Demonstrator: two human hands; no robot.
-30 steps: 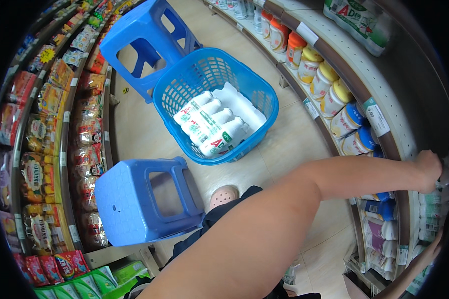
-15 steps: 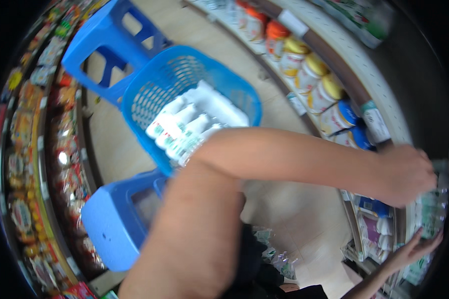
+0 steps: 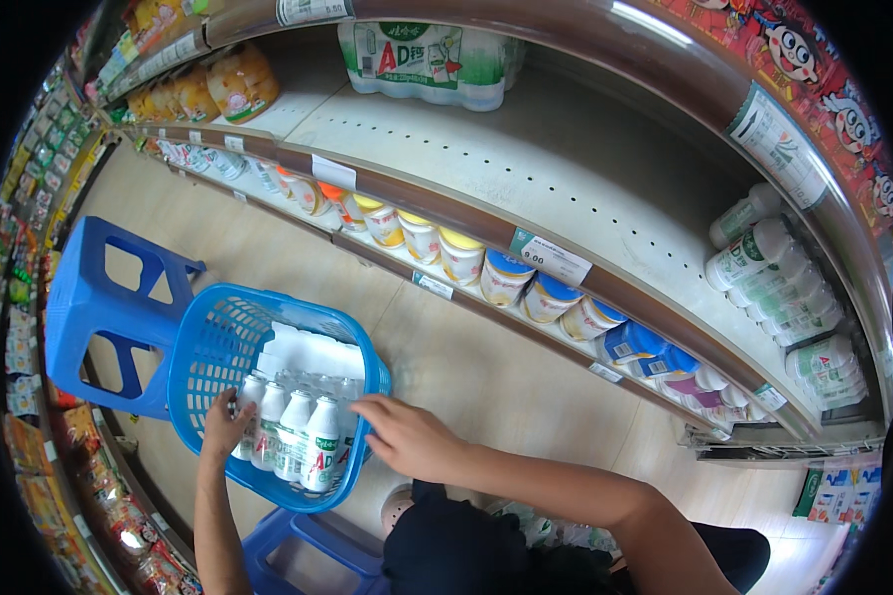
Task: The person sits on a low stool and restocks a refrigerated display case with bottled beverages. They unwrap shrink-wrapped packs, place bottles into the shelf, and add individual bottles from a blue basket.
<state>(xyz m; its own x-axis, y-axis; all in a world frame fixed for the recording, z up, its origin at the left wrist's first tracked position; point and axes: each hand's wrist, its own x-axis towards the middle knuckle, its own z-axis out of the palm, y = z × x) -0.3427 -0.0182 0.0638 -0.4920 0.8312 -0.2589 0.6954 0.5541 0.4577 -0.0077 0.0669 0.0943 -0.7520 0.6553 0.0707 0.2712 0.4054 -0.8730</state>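
Note:
A blue plastic basket (image 3: 213, 342) stands on the floor in front of me. Inside it lie shrink-wrapped packs of small white bottles with green labels. My left hand (image 3: 224, 426) clasps the left end of the nearest bottle pack (image 3: 293, 436). My right hand (image 3: 407, 438) presses against that pack's right end, its fingers spread by the basket's rim. The pack sits between both hands at the near side of the basket. A second pack (image 3: 313, 352) lies behind it.
A blue plastic stool (image 3: 99, 307) stands left of the basket and another (image 3: 303, 550) sits under me. Shelves curve along the right with round lidded tubs (image 3: 461, 256), white bottles (image 3: 774, 273) and a wrapped bottle pack (image 3: 427, 59) on top. Snack racks (image 3: 15, 258) line the left.
My right hand has come away from the shelf at the right and down to the basket. Both hands now rest on a bottle pack, and my view has swung toward the shelves.

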